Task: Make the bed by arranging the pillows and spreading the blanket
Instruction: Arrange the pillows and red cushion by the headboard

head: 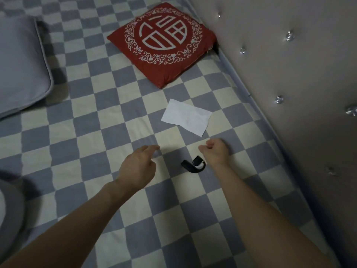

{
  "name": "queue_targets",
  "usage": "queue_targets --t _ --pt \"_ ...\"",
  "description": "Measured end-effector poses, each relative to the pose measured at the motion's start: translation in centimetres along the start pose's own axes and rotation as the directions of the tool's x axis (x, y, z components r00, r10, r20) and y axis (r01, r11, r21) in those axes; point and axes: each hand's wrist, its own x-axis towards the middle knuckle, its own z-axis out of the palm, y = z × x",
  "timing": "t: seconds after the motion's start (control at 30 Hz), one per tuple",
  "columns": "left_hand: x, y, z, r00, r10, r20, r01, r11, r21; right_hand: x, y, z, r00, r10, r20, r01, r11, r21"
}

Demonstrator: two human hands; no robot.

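Note:
A red square pillow (162, 43) with a white round emblem lies flat on the blue-and-cream checked bed cover (92, 117), close to the headboard. A grey pillow (21, 66) lies at the far left. My left hand (138, 164) hovers over the cover with its fingers loosely apart and nothing in it. My right hand (215, 151) is curled into a loose fist just above the cover and holds nothing that I can see. No blanket can be made out, apart from a grey fabric edge (9, 206) at the lower left.
A white sheet of paper (186, 117) lies between the red pillow and my hands. A small black object with a white part (193, 166) rests by my right wrist. The padded beige headboard (289, 74) with crystal buttons runs along the right.

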Motion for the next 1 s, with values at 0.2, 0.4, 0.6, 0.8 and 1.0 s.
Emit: queue_targets --t 0.2,0.4,0.6,0.8,1.0 --pt "0.6 -0.9 0.4 0.999 -0.021 0.039 0.022 0.999 -0.034 -1.2 0.0 2.2 0.982 -0.132 0.136 0.186 0.817 -0.546" --pt "1.5 -1.2 0.5 0.999 -0.030 0.016 0.031 0.998 -0.053 0.5 -1.1 1.3 0.956 -0.109 0.271 0.199 0.922 -0.332" --pt "1.8 -1.4 0.9 0.998 -0.039 0.041 0.041 0.998 -0.052 -1.6 1.7 2.8 0.837 -0.234 0.494 0.457 0.795 -0.398" --pt "3.0 -1.6 0.7 0.999 -0.039 -0.007 0.038 0.997 -0.064 2.0 -0.6 2.3 0.982 -0.191 -0.014 0.191 0.978 0.087" --pt "3.5 -1.8 0.9 1.000 -0.021 -0.013 0.019 0.996 -0.090 4.1 -3.6 3.4 0.989 0.022 -0.144 0.017 0.965 0.261"
